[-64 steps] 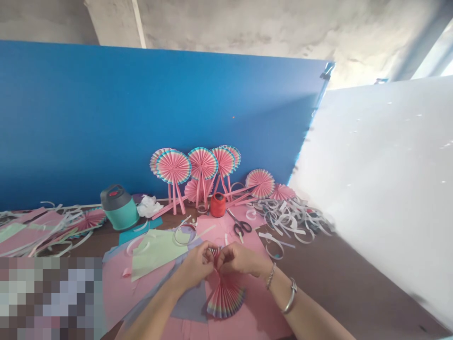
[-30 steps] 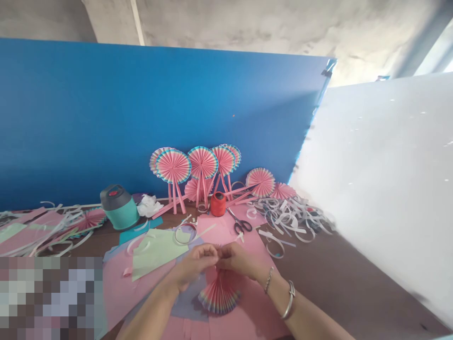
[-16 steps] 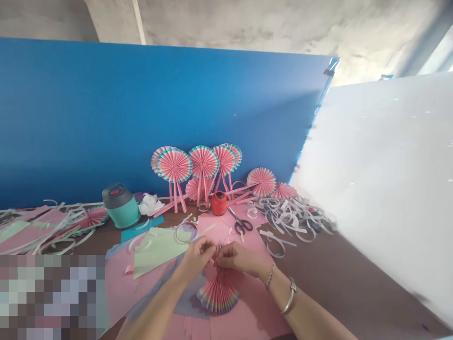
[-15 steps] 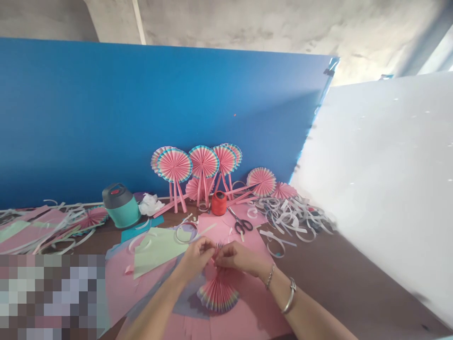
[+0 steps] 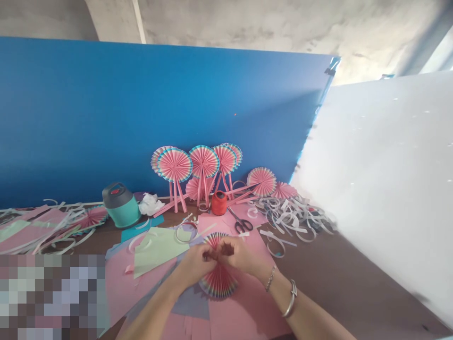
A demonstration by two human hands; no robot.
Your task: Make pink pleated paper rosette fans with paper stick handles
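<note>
A pleated pink paper fan (image 5: 218, 282) with pastel rainbow edges is spread almost into a full circle over the pink sheets (image 5: 247, 311). My left hand (image 5: 194, 263) and my right hand (image 5: 236, 254) pinch it together at its centre, fingertips touching. The fan's upper pleats (image 5: 214, 238) stick up behind my fingers; my hands hide its middle. Bangles circle my right wrist.
Finished pink fans on sticks (image 5: 201, 165) lean on the blue board (image 5: 141, 108). A red thread spool (image 5: 219, 203), black scissors (image 5: 240, 223), a tape ring (image 5: 186, 232), a teal jar (image 5: 121, 205), curled paper strips (image 5: 293, 215) and a white panel (image 5: 382, 184) surround me.
The fan has opened from a downward half fan into a nearly full circle, with pleats now showing above my fingers. My hands stayed pinched at its centre.
</note>
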